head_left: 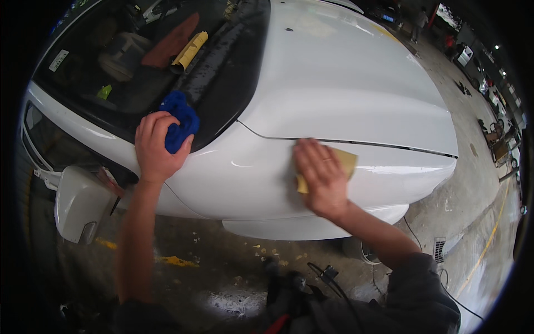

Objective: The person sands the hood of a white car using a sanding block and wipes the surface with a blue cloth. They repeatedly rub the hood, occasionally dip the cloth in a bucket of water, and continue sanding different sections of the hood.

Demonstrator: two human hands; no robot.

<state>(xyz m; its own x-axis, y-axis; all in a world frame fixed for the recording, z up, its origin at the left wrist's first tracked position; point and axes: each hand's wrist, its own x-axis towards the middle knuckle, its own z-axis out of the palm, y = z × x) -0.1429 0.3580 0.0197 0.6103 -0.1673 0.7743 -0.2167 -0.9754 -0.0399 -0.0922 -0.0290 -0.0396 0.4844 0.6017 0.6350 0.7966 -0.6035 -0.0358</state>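
A blue cloth (183,123), bunched up, is in the curled fingers of my left hand (158,145) at the lower corner of the windshield (130,78). My right hand (321,175) is slightly blurred and lies over a yellow sheet that looks like sandpaper (346,161), pressing it to the white front fender (250,172). The sheet shows past both sides of the fingers; the part beneath the palm is hidden. Just beyond my right fingertips runs the dark gap between fender and hood (345,83).
A yellow roll (190,51) lies at the windshield. The side mirror (80,203) juts out at left. A wheel (367,251) shows under the fender. Black cables (334,278) and a floor drain (439,249) are below. A person (418,25) stands far off at upper right.
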